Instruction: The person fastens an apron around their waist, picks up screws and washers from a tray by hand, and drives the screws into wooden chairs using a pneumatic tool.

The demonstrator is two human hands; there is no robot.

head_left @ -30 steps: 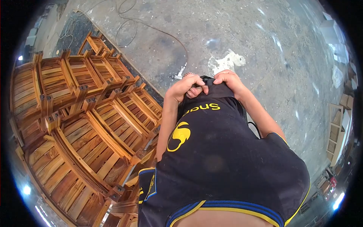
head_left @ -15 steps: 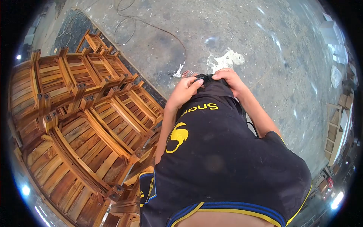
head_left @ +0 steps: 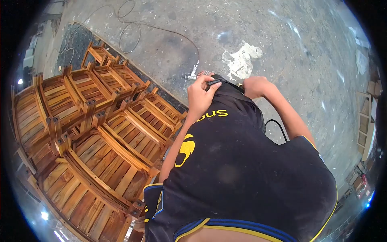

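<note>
At my waist, my left hand (head_left: 202, 92) pinches a small black buckle (head_left: 215, 82) between thumb and fingers. A black strap (head_left: 230, 84) runs from there toward my right hand (head_left: 257, 86). That hand is closed at the strap's other side, with a small yellowish bit by its fingertips; my fingers hide most of what it grips. Just below both hands hangs the hem of my black shirt (head_left: 238, 141), which bears yellow print. A thin black cord (head_left: 278, 124) loops out beside my right forearm.
Slatted wooden furniture pieces (head_left: 92, 137) stand close on my left. On the concrete floor (head_left: 169, 52) lie a hose (head_left: 177, 32) with a metal spray-gun-like tool (head_left: 192, 75) and a white spill (head_left: 243, 60). A wooden frame (head_left: 364, 121) is at the far right.
My hands have moved apart, the right one going rightward and closing. A black buckle now shows in my left hand, and the strap is visible between them.
</note>
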